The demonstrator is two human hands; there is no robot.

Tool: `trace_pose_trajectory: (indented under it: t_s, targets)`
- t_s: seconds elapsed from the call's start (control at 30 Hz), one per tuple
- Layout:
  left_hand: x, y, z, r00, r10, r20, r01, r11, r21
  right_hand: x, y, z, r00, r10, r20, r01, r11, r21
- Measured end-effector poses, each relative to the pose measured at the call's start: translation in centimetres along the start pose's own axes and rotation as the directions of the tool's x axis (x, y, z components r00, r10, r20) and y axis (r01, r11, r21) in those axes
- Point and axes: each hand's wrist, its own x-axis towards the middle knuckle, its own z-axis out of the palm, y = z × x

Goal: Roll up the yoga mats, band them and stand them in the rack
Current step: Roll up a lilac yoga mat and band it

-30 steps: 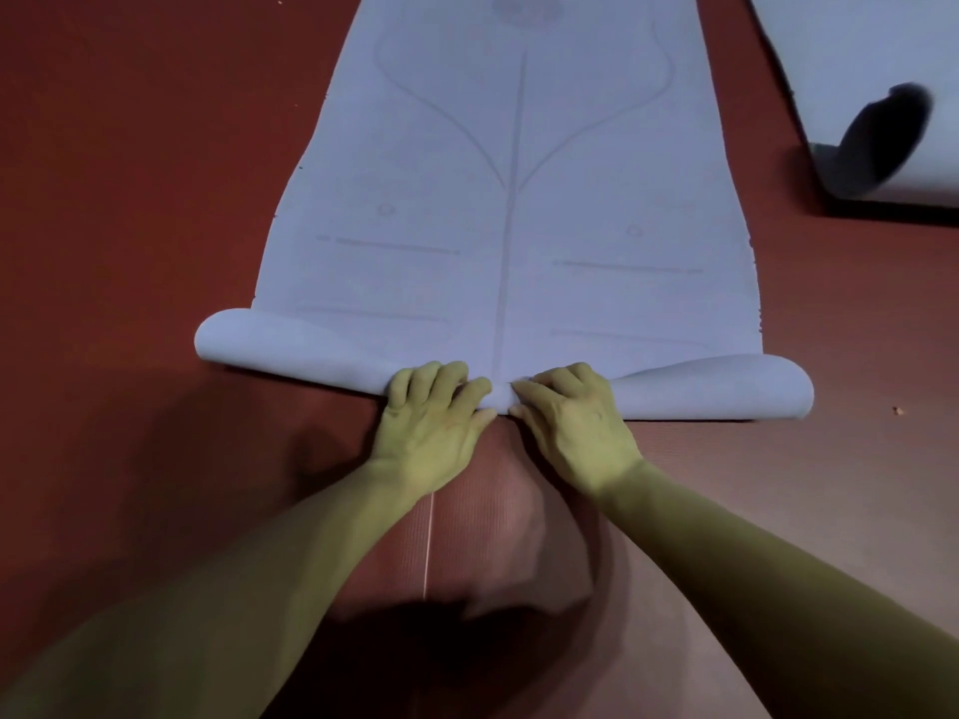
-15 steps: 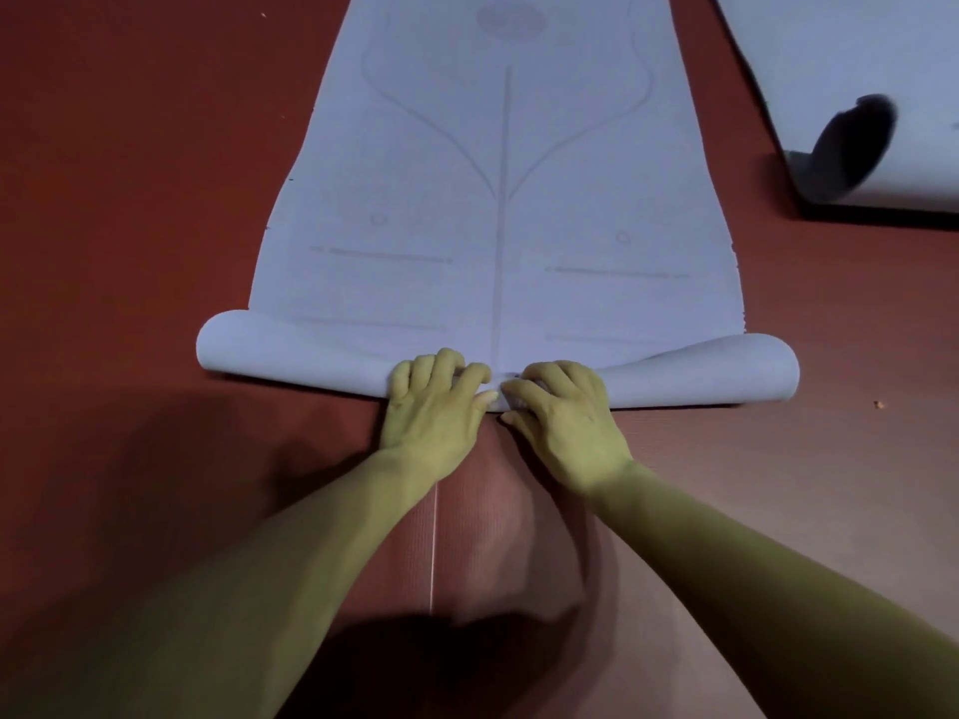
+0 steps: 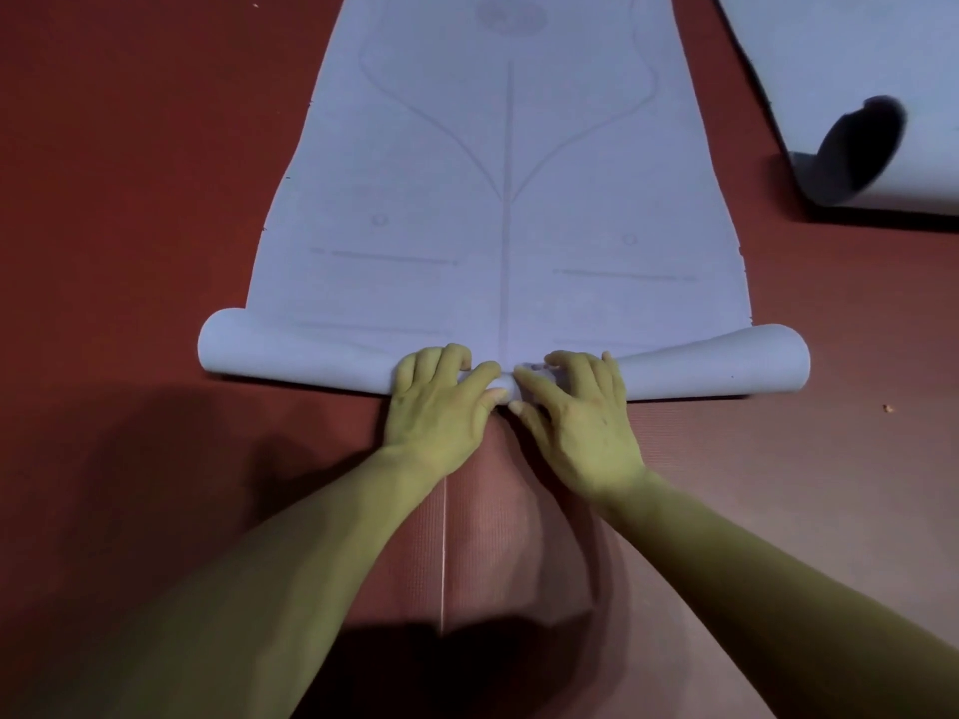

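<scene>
lavender-grey foam is bunched under the fingers [image 3: 456,358] of the left hand [image 3: 441,407], which curl over the top of the rolled end; the thumb reaches in from the near side, so the hand grips the roll [image 3: 290,350] rather than lying flat on it; the right hand [image 3: 576,412] does the same just beside it, its fingers [image 3: 571,363] bent over the crest and its thumb pressed to the near face; the two thumbs nearly meet at the middle of the roll, where it is squeezed thinnest; both hands hold the yoga mat [image 3: 508,199] and nothing else; outward from the hands the roll fattens toward each end, looser and wider at the left and right tips than in the centre; it lies across the view on the floor, and the rest of the mat runs flat away from the person, printed with a faint centre line, curved lines that branch from it, short horizontal bars and small circles; both forearms come in from the bottom edge and converge on the centre; the floor [image 3: 129,173] is a red-brown ribbed surface with a thin pale line [image 3: 444,552] between the forearms; at the upper right, well apart, a second mat [image 3: 830,54] of the same colour lies flat, its near corner curled up to show a dark underside
</scene>
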Motion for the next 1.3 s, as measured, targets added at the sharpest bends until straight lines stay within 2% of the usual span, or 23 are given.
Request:
trace_pose_trajectory:
  t_s: [0.13, 0.3, 0.4, 0.5, 0.63, 0.73, 0.83, 1.0, 1.13, 1.3]
  targets:
    - [-0.4, 0.6, 0.2, 0.999, -0.029, -0.033, 0.03, 1.0, 0.004, 0.1, 0.6, 0.4, 1.0, 0.006, -0.02, -0.005, 1.0, 0.024]
    - [-1.6, 1.0, 0.3, 0.997, -0.032, -0.064, 0.035, 0.999, 0.034, 0.6, 0.3, -0.1, 0.996, 0.011, 0.087, -0.012, 1.0, 0.012]
    - [-0.7, 0.3, 0.4, 0.996, -0.011, -0.087, 0.014, 0.999, 0.037, 1.9, 0.8, -0.7, 0.992, -0.094, 0.089, 0.097, 0.995, -0.031]
    - [-0.1, 0.0, 0.8, 0.995, -0.01, -0.097, 0.013, 0.999, 0.033, 2.1, 1.3, 0.0, 0.981, -0.193, -0.009, 0.192, 0.978, -0.076]
    - [0.6, -0.4, 0.6, 0.997, -0.016, -0.07, 0.017, 1.0, 0.011, 1.0, 1.3, 0.3, 0.99, -0.142, -0.012, 0.141, 0.987, -0.08]
    - [0.7, 0.3, 0.2, 0.998, -0.059, -0.02, 0.06, 0.998, 0.03, 0.7, 1.6, 0.3, 0.993, -0.116, -0.008, 0.116, 0.993, -0.004]
    - [0.9, 0.6, 0.1, 0.995, -0.093, -0.029, 0.095, 0.992, 0.084, 1.1, 1.8, 0.5, 0.997, -0.079, -0.016, 0.08, 0.995, 0.062]
    - [0.6, 0.4, 0.2, 0.996, 0.024, -0.081, -0.019, 0.998, 0.056, 2.3, 2.6, 0.3, 0.994, -0.104, 0.029, 0.1, 0.988, 0.119]
    - [0.9, 0.6, 0.8, 0.998, -0.015, -0.059, 0.019, 0.998, 0.067, 2.8, 2.4, 0.5, 0.993, -0.115, 0.006, 0.115, 0.991, 0.071]
    - [2.7, -0.2, 0.4, 0.999, 0.017, -0.029, -0.015, 0.997, 0.073, 2.7, 2.2, 0.3, 0.984, -0.168, -0.064, 0.167, 0.986, -0.017]
